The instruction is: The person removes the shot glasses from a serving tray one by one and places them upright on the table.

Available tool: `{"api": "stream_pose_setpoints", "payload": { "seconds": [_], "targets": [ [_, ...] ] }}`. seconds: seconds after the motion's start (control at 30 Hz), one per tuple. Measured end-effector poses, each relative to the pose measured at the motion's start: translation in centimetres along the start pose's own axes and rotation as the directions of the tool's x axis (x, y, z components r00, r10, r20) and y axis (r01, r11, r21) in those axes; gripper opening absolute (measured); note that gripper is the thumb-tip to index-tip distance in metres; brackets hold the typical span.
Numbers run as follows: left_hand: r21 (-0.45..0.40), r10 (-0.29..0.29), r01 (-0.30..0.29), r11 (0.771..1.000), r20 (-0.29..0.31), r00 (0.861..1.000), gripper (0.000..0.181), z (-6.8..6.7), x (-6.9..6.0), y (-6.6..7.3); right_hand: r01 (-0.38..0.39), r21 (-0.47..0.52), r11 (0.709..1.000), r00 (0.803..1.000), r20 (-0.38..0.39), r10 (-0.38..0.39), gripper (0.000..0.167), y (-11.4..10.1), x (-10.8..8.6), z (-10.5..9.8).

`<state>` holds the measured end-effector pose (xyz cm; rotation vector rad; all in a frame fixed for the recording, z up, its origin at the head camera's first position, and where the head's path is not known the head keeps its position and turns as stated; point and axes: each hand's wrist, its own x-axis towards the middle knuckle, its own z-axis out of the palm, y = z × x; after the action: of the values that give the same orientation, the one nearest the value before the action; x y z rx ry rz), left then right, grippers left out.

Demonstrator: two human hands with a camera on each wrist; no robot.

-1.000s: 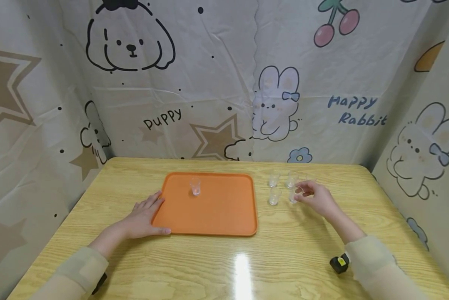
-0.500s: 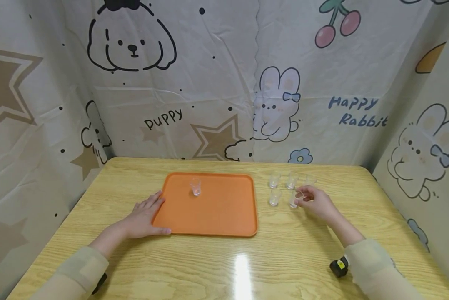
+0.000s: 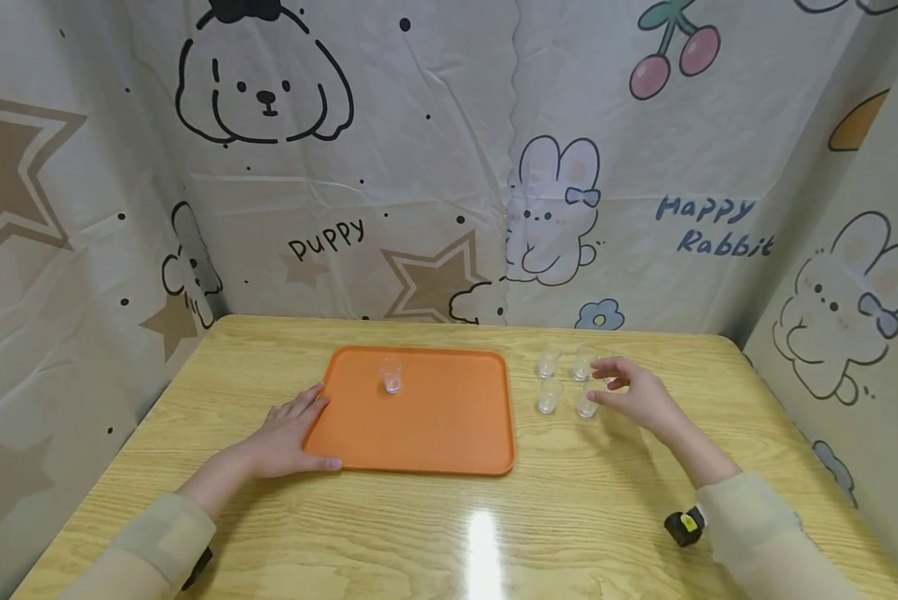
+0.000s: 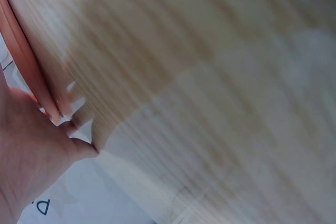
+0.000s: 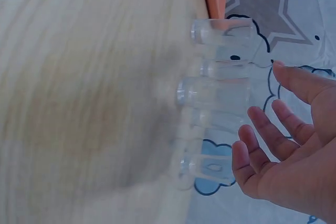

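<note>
My left hand (image 3: 287,435) lies at the left end of the orange tray (image 3: 449,446), fingers along its left rim and thumb at the front corner. In the left wrist view, the hand (image 4: 37,150) touches the tray's edge. One small clear shot glass (image 3: 391,377) stands upright on the tray. Right of the tray, my right hand (image 3: 636,398) hovers with parted fingers beside a front-row shot glass (image 3: 586,406). The right wrist view shows the fingers (image 5: 268,135) apart from the standing glass (image 5: 212,93). The hand hides the table behind it.
More shot glasses stand upright near that hand: one front left (image 3: 547,397), one back left (image 3: 548,363), one back middle (image 3: 581,364). The wooden table (image 3: 389,533) ends at a printed cloth backdrop (image 3: 434,167), with cloth on both sides.
The right hand has set its shot glass down in the front row and let go. Its fingers have spread and lifted slightly away. The left hand and the tray have stayed put.
</note>
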<state>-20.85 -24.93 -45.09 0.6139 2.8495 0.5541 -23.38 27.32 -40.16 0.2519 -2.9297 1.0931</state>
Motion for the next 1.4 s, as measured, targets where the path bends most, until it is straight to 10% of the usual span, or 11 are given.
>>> {"api": "stream_pose_setpoints", "payload": {
  "seconds": [0.73,1.4],
  "targets": [
    [-0.008,0.010,-0.010,1.000,-0.003,1.000,0.111,0.0,0.0,0.0,0.039,0.014,0.999,0.999,0.038,-0.039,0.057,-7.9,1.9,-2.5],
    [-0.017,-0.001,0.001,1.000,0.003,1.000,0.111,0.1,0.1,-0.2,0.168,0.153,0.974,0.983,0.054,-0.177,0.053,-15.3,4.9,3.0]
  ]
}}
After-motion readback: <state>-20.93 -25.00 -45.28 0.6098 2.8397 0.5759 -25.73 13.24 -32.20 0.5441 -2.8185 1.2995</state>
